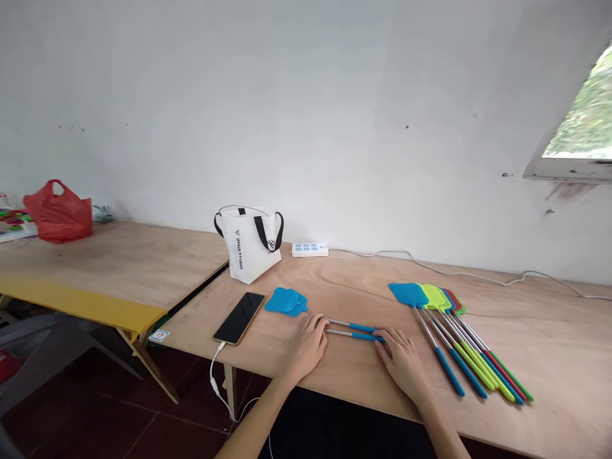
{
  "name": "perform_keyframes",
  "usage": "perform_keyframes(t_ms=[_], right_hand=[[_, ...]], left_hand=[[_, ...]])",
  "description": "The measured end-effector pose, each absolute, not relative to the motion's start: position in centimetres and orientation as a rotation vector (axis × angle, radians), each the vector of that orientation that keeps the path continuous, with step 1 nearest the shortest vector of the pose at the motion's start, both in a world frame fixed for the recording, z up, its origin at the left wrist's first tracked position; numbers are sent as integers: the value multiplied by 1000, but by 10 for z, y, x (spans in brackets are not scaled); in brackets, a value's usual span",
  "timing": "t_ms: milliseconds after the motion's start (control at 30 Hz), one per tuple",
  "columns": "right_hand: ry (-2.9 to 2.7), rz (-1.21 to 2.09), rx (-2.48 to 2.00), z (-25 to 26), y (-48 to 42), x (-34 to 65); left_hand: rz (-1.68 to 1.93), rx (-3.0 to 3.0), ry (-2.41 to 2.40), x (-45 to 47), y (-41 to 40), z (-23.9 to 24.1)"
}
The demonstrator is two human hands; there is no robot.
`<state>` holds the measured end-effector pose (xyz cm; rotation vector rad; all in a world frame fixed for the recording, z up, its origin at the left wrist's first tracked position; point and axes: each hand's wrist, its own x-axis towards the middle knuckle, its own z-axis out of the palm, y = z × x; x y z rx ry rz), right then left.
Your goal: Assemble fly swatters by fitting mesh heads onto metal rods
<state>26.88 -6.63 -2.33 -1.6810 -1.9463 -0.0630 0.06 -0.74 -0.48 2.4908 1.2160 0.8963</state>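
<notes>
Two fly swatters with blue handles (362, 328) and metal rods (338, 332) lie side by side on the table between my hands. My left hand (306, 341) is closed over the left ends of the rods, its fingers curled down to the tabletop. At the other end, my right hand (400, 360) has its fingers and thumb closed around the tips of the blue handles. Two overlapping blue swatter heads (285, 301) lie just beyond my left hand. That hand hides where the rods and heads meet.
Several fly swatters (459, 338) in blue, yellow-green, red and green lie in a fanned row at right. A phone (240, 317) with a white cable lies at left. Behind stand a white bag (251, 252) and a power strip (310, 249). A red bag (62, 213) sits on another table.
</notes>
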Motion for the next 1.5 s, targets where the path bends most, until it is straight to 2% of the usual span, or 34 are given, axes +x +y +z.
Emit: perform_keyframes(t_ms=[1500], right_hand=[[-1944, -53, -1663, -25, -66, 270]], left_hand=[[885, 2454, 1182, -1, -7, -5]])
